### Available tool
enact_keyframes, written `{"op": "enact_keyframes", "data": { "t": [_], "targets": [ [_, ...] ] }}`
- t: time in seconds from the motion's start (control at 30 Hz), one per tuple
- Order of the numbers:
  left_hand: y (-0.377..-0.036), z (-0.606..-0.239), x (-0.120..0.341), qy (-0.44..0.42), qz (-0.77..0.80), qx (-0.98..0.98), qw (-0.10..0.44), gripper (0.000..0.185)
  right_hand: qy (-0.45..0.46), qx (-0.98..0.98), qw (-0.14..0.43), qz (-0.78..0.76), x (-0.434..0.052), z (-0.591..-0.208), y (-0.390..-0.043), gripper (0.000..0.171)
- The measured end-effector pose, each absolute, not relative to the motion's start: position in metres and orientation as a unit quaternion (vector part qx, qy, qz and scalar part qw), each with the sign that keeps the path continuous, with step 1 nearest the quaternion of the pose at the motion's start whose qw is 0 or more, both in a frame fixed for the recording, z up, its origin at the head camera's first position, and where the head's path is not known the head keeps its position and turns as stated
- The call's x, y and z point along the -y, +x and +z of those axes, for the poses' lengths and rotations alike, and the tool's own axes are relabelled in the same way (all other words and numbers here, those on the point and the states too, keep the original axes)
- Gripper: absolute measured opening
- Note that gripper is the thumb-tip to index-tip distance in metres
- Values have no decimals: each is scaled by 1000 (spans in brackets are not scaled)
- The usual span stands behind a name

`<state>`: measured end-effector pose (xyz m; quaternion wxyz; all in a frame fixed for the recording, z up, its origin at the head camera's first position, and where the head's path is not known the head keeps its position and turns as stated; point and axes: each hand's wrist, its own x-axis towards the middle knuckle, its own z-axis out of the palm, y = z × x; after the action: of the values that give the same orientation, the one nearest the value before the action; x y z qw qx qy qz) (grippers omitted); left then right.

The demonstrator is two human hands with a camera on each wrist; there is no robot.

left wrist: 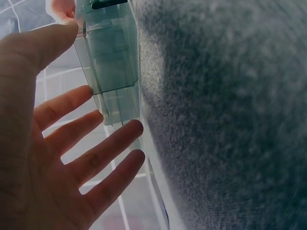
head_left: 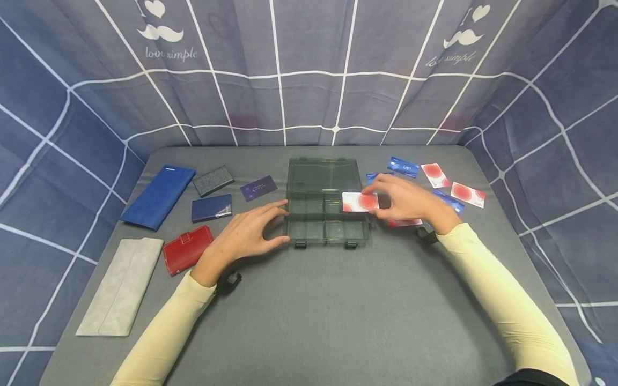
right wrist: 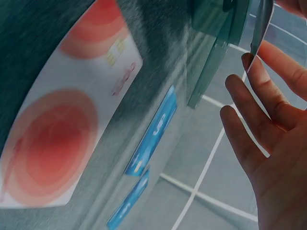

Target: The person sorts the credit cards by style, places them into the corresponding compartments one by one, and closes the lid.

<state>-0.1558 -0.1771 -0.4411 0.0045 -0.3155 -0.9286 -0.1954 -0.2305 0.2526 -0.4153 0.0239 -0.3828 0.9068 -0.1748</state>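
Note:
A translucent green box (head_left: 306, 231) with compartments lies with its lid (head_left: 323, 174) folded back on the grey table. My right hand (head_left: 405, 198) pinches a white card with red circles (head_left: 354, 202) by its right end, over the right compartments. In the right wrist view that card (right wrist: 263, 28) appears edge-on at the fingertips. At the box's left side is my left hand (head_left: 248, 230), thumb and fingers spread and touching the wall; in the left wrist view its fingers (left wrist: 110, 153) are fairly straight. Beneath my right hand lies another red-and-white card (head_left: 404, 222), partly hidden.
To the right lie blue VIP cards (head_left: 403, 166) and red-circle cards (head_left: 468, 194). On the left are a dark card (head_left: 258, 188), a grey case (head_left: 213, 180), a small blue holder (head_left: 211, 208), a red wallet (head_left: 185, 251), a long blue wallet (head_left: 159, 197) and a pale pouch (head_left: 120, 287).

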Motion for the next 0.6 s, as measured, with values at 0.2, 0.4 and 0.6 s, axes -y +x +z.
{"op": "enact_keyframes", "data": {
  "t": [0.2, 0.4, 0.6],
  "targets": [
    [-156, -441, 177, -314, -199, 928, 1, 62, -393, -905, 23, -163, -241, -415, -232, 46],
    [-155, -441, 176, -316, -200, 927, 2, 62, -402, -903, 18, -148, -232, -415, -234, 46],
    [-155, -441, 176, -315, -202, 927, 3, 61, -418, -899, 11, -131, -223, -417, -236, 44]
  ]
}}
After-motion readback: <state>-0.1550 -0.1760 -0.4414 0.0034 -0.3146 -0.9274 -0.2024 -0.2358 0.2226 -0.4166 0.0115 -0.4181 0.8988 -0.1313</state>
